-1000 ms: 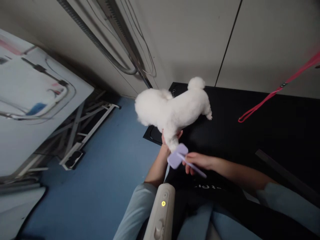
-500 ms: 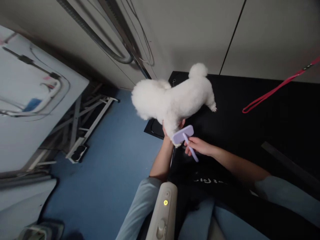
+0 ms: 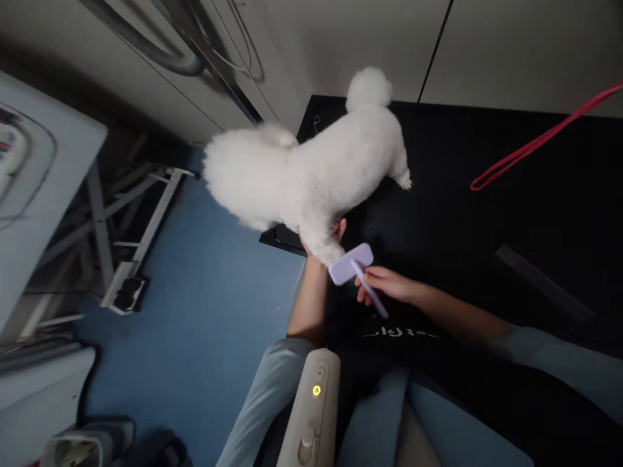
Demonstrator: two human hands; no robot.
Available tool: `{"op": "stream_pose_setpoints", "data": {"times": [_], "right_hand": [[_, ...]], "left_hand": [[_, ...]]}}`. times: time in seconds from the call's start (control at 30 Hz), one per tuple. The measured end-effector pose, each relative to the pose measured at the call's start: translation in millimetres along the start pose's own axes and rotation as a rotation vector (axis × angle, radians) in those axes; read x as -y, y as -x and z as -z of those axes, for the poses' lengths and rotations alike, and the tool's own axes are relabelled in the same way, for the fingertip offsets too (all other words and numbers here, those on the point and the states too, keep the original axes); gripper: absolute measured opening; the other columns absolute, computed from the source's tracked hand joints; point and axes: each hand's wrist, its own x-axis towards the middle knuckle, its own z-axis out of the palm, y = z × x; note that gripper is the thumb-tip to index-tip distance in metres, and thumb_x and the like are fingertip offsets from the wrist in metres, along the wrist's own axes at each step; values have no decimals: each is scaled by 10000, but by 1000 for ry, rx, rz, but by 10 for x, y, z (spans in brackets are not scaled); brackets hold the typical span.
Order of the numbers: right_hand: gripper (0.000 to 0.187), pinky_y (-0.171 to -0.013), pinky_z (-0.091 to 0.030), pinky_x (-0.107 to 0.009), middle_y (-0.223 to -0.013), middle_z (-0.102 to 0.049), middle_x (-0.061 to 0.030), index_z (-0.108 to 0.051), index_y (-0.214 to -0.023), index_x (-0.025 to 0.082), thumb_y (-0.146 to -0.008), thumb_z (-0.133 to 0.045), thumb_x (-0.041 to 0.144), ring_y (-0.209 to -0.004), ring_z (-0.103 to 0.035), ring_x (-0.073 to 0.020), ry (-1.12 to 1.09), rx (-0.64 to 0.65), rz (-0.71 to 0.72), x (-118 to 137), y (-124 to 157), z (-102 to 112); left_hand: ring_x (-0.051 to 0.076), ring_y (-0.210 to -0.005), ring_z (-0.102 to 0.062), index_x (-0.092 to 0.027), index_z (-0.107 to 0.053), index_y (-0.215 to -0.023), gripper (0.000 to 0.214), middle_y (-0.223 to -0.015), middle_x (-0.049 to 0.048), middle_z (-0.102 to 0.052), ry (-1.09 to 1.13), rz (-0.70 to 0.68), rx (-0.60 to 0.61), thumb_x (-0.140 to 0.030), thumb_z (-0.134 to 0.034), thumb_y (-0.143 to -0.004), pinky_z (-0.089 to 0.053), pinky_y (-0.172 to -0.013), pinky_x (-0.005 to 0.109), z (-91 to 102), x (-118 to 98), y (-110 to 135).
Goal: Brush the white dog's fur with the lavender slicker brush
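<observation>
Gripping lilac brush (image 3: 351, 264) in right hand (image 3: 385, 283), left hand (image 3: 307, 247) clasped around foreleg (image 3: 320, 235) of white dog (image 3: 348, 155), body beyond both hands

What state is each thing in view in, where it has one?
Dog: standing on the black table.
Brush: held, its head by the dog's front leg.
Left hand: curled around that leg.
Right hand: closed on the brush.
Red cord: looped.
Scissors: lying on the table, open or shut unclear.
Yellow light: lit.
</observation>
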Motion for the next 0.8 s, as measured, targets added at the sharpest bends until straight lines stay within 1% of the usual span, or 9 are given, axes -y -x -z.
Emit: {"op": "stream_pose_setpoints", "data": {"times": [0.07, 0.13, 0.2, 0.3, 0.4, 0.5, 0.57, 0.67, 0.8], "right_hand": [[341, -524, -489, -230, -675, -726, -26, -583, -897, 174, -896, -696, 496, -542, -652, -135, 4, -25, -40, -41, -16, -32], [347, -493, -467, -225, -648, -716, -27, -583, -868, 170, -896, -696, 497, -504, -629, -131, 18, 23, -123, -70, -30, -74], [327, -545, -498, -234, -737, -750, -50, -590, -910, 168, -909, -689, 479, -571, -668, -137, -33, 4, -84, -79, -43, -113], [308, -612, -523, -246, -823, -767, -62, -576, -947, 176, -918, -690, 461, -664, -708, -149, -91, -118, -25, -75, -66, -153], [347, -551, -502, -249, -752, -747, -57, -576, -924, 173, -915, -678, 505, -589, -677, -154, -61, -69, -123, -86, -98, -164], [309, -592, -520, -246, -790, -756, -58, -588, -927, 173, -913, -686, 466, -624, -683, -142, -61, -93, -5, -105, -135, -160], [266, -581, -506, -224, -772, -749, -42, -588, -897, 177, -909, -696, 420, -622, -677, -129, -23, -148, 9, -116, -145, -165], [265, -518, -473, -216, -710, -728, -27, -585, -865, 177, -908, -685, 419, -563, -651, -127, 31, -111, -98, -103, -135, -179], [233, -616, -532, -244, -784, -748, -36, -605, -912, 172, -902, -695, 387, -636, -682, -132, -24, -155, 127, -26, -139, -174]], "left_hand": [[178, -703, -474, -262, -653, -809, 420, -646, 18, -610, 45, 5, 12, -529, -386, -991, -408, -1118, 461, 8, -6, 9], [177, -680, -487, -262, -661, -814, 433, -627, 16, -616, 88, 15, 16, -553, -390, -984, -429, -1097, 460, -2, -22, 24], [179, -675, -504, -267, -677, -836, 439, -634, 14, -641, 114, 32, 29, -580, -401, -974, -438, -1081, 477, -12, -35, 34], [182, -693, -541, -271, -689, -837, 410, -665, 0, -680, 132, 49, 66, -554, -420, -962, -415, -1103, 505, 16, -23, 22], [215, -772, -619, -255, -705, -824, 327, -686, 10, -706, 92, 49, 69, -485, -489, -912, -387, -1132, 533, 92, 21, -12], [232, -803, -659, -250, -717, -851, 288, -737, 22, -730, 28, 57, 95, -429, -494, -890, -400, -1123, 537, 146, 53, -37], [227, -779, -657, -242, -711, -853, 285, -732, 27, -723, 10, 68, 74, -394, -475, -900, -428, -1098, 530, 144, 56, -37], [246, -832, -662, -230, -698, -830, 304, -680, 43, -678, -17, 71, -5, -396, -465, -933, -457, -1053, 523, 116, 51, -21], [299, -1069, -658, -229, -702, -831, 448, -713, 76, -662, -41, 29, 7, -504, -387, -992, -457, -1055, 531, 123, 65, -15]]}}
